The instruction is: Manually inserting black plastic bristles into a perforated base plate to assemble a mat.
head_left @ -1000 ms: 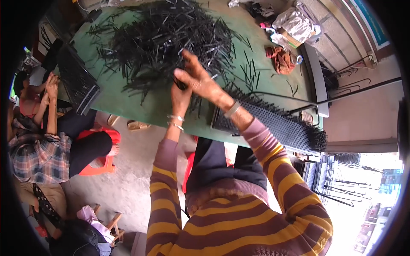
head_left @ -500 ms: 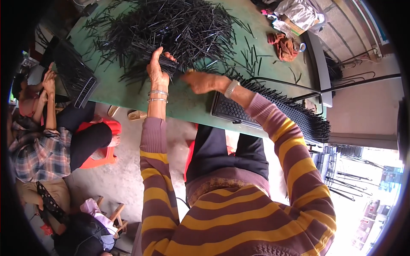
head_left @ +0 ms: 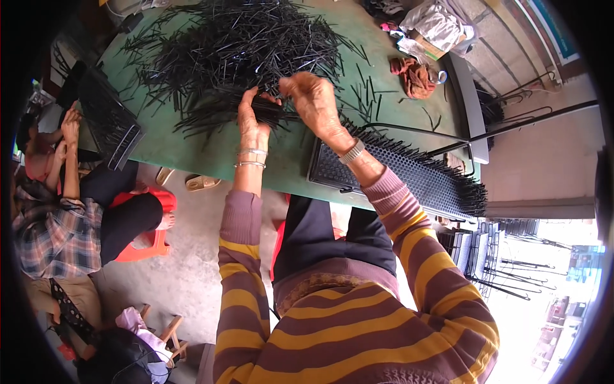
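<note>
My left hand (head_left: 253,121) is closed around a bundle of thin black strips (head_left: 272,114) at the near edge of a big heap. My right hand (head_left: 313,104) is up beside it, fingers curled and pinched toward the heap; whatever is between them is too small to make out. A large tangled pile of black strips (head_left: 236,51) lies on the green table (head_left: 192,152). To the right of my hands sits a long black perforated rack (head_left: 364,165), with many strips standing upright in its holes.
A black metal rod frame (head_left: 499,131) rises beside the rack. Brown cloth (head_left: 417,80) and a silvery bag (head_left: 438,25) lie at the far right. On the left, another person's hands (head_left: 70,128) are near a second rack of strips (head_left: 112,118). Sandals (head_left: 202,184) rest on the floor.
My right hand has moved up and slightly right, from beside the bundle to above its right end. My left hand has shifted a little right and down, still holding the bundle.
</note>
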A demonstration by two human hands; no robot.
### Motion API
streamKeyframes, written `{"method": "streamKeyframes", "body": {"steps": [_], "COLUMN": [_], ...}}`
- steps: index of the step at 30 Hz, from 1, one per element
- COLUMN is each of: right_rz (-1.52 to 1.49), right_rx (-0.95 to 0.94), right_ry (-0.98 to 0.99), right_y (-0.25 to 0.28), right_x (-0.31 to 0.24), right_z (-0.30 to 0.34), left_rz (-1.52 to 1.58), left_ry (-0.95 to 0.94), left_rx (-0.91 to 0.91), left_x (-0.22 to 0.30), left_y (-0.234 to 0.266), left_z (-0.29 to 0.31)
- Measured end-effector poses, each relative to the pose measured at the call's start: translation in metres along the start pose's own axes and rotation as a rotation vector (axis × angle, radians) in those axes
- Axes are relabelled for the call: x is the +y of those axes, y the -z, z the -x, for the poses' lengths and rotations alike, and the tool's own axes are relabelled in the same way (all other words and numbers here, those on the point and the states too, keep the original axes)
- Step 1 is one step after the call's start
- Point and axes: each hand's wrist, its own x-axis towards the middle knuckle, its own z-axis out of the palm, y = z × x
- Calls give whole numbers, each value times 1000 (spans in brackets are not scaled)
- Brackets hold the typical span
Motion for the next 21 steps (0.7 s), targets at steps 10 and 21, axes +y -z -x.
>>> {"method": "streamKeyframes", "body": {"steps": [10,21], "right_rz": [157,-576], "right_rx": [-158,-483], "right_ry": [-270,-499], "right_y": [9,11], "right_x": [-7,19], "right_z": [-43,53], "left_rz": [-111,112], "left_ry": [216,140], "left_rx": [-182,-219], "left_x": [-6,13], "left_y": [-42,-36], "left_z": [36,22]}}
